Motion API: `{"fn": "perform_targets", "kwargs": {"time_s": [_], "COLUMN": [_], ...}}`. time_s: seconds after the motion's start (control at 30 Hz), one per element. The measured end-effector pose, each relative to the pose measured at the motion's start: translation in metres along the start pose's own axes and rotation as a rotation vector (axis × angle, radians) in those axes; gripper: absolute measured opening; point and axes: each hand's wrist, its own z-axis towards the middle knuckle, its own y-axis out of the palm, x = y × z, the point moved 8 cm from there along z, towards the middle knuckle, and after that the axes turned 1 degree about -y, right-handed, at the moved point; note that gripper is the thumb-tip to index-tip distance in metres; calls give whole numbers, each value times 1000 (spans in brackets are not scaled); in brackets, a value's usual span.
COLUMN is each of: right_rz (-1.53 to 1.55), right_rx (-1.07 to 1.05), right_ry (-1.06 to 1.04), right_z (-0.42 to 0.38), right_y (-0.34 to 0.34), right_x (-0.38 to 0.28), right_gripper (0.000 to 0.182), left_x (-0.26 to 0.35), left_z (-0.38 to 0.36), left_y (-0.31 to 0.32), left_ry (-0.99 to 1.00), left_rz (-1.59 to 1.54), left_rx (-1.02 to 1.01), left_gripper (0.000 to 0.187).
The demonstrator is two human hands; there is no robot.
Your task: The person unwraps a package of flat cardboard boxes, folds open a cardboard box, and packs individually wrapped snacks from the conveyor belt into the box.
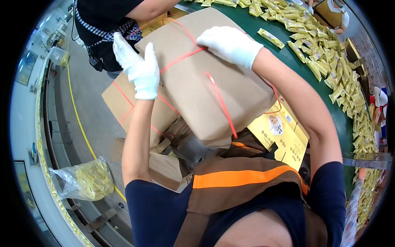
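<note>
The grey floor (88, 88) is on the left, with a yellow line (78, 113) on it. The green table (238, 18) is on the right. Lots of little yellow packets (329, 53) make a long heap toward its far and right edges.

A big brown paper bundle (185, 94) is right in front of the person, tipped, by the left edge of the table, and it hides some of that edge. Another person (103, 24) in a dark top stands just past it. A second brown bundle (113, 105) is lower down, partly hidden by the left arm.

A yellow box (267, 133) peeks out under the big bundle. It has black writing that looks Chinese, too small for me to read well, and a white label (276, 124) with a picture. The right arm covers some of the table.

A clear bag (88, 181) of yellow stuff sits by the yellow line.

The left hand (138, 70), in a white glove, has its fingers up and thumb wide, at the bundle's left side; I cannot tell if it touches. The right hand (230, 45), gloved too, lies on top by the red string (222, 103), fingers close together; I cannot tell if they grip it.

One packet (270, 38) lies apart from the heap.
</note>
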Motion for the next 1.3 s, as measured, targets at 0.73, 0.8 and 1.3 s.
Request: {"fn": "perform_targets", "kwargs": {"time_s": [0.73,0.8,1.3], "right_rz": [486,445,543], "right_rx": [41,108,282], "right_ry": [231,233,18], "right_z": [-4,-8,14], "right_y": [17,11,-34], "right_x": [24,20,-131], "right_gripper": [15,14,18], "left_x": [32,35,20], "left_z": [-28,-27,-26], "left_y": [70,70,60], "left_ry": [-377,-363,-445], "left_rz": [-642,-587,-821], "left_rx": [-1098,-1109,-877], "left_gripper": [72,73,63]}}
